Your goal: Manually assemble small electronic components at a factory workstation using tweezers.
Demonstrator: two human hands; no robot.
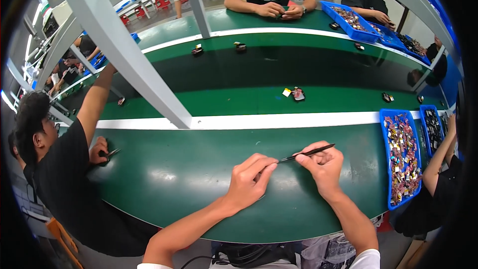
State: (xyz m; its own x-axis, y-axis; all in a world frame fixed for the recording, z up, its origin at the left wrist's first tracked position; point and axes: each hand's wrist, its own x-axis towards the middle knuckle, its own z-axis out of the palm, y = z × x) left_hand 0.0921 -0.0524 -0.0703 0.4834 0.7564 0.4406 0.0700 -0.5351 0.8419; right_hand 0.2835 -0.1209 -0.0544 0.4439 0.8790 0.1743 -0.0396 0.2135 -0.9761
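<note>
My right hand (323,167) is closed around slim black tweezers (314,151), held much like a pen, with their thin metallic tip pointing left. That tip meets the pinched fingers of my left hand (250,179) above the green workbench (199,169). Whatever sits between the left thumb and forefinger is too small to make out. On the belt beyond the white rail lies a small reddish-black electronic piece (298,94), with a yellow-and-white tag (286,92) beside it.
A blue tray (385,169) of small multicoloured parts stands right of my hands; another blue tray (423,119) holds black pieces. A grey metal post (129,60) rises at left. Co-workers sit left, right and across, one at left reaching over the belt. Several small assemblies lie on it.
</note>
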